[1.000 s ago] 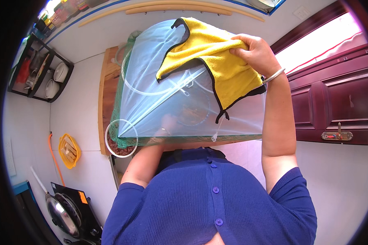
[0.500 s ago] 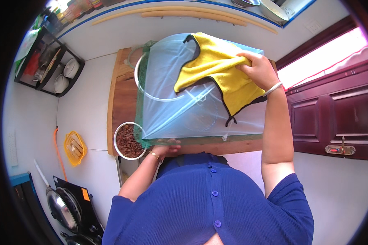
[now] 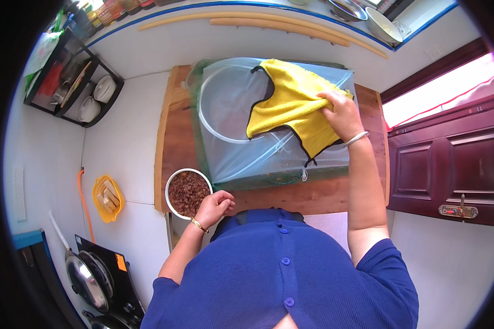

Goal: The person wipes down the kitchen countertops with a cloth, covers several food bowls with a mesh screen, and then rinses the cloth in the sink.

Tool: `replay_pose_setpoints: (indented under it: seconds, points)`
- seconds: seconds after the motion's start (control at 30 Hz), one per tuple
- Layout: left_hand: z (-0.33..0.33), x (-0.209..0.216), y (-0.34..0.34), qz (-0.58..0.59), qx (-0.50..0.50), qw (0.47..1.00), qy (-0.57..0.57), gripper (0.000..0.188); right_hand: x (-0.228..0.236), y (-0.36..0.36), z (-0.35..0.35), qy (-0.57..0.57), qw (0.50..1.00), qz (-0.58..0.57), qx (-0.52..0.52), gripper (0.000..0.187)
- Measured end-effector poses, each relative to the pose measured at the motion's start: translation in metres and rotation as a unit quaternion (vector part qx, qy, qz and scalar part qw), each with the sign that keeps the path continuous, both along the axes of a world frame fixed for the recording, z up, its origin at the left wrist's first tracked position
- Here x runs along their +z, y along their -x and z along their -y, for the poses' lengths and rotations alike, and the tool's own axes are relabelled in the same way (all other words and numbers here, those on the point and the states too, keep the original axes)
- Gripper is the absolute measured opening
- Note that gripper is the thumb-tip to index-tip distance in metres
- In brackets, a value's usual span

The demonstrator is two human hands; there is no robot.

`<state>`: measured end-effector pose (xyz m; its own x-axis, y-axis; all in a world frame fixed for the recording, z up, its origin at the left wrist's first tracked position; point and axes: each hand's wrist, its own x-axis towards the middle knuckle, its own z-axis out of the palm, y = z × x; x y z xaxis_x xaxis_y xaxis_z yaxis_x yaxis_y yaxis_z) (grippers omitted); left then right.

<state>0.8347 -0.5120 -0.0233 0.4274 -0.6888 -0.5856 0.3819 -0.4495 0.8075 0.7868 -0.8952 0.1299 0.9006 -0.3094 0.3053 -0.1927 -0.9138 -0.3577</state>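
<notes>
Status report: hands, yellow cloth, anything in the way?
Right hand gripping yellow cloth. Left hand by white bowl, nothing seen in it. Cloth hides part of pale mesh cover.

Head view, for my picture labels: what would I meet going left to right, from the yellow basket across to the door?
Yellow basket → white-rimmed bowl of brown bits → yellow cloth → maroon door.

In the frame's upper right, we grip a yellow cloth (image 3: 291, 98) in our right hand (image 3: 343, 116) — black-edged, over a pale blue mesh cover (image 3: 230, 159) — while left of centre our curled left hand (image 3: 217, 210) overlaps a white bowl (image 3: 167, 193).
</notes>
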Motion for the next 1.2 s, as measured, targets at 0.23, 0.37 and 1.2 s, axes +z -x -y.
replay_pose_setpoints:
  seconds: [0.23, 0.37, 1.2]
  points:
    - [0.011, -0.008, -0.016, 0.099, 0.021, 0.995, 0.001, 0.017, -0.019, -0.003, -0.009, 0.005, 0.999, 0.009, -0.037, 0.026]
    - [0.013, -0.002, -0.030, 0.112, 0.049, 0.992, 0.014, 0.016, -0.031, -0.018, -0.009, -0.014, 0.997, 0.001, -0.075, 0.027]
    - [0.069, -0.096, -0.292, 0.250, 0.256, 0.934, -0.025, 0.029, -0.026, -0.040, -0.010, -0.037, 0.988, -0.069, -0.131, 0.028]
